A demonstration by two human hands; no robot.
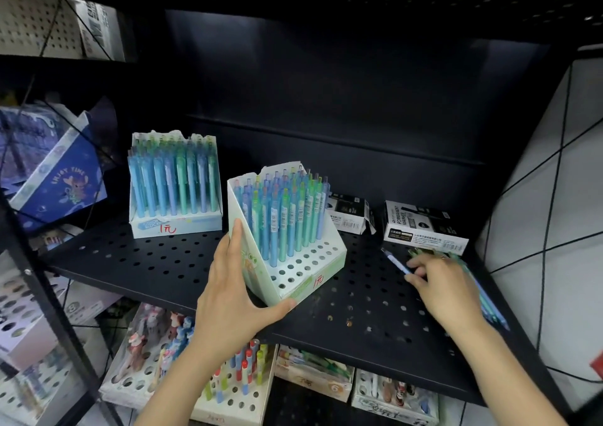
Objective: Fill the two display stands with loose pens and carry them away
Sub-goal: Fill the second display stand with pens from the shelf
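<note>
Two white cardboard display stands hold blue and green pens on a black perforated shelf (163, 262). The far stand (174, 225) at the back left looks full. The near stand (306, 269) is turned at an angle, with several bare holes in its front rows. My left hand (228, 295) grips the near stand's left front corner, thumb under the front edge. My right hand (447, 285) lies over a pile of loose pens (489, 308) at the shelf's right end, its fingertips pinching a blue pen (396, 260).
Two black-and-white marker boxes (424, 226) sit at the back right of the shelf. A blue patterned box (55, 177) stands on the left. Below the shelf are more holed stands (235, 389) with assorted pens. A white wall panel (554, 197) closes the right side.
</note>
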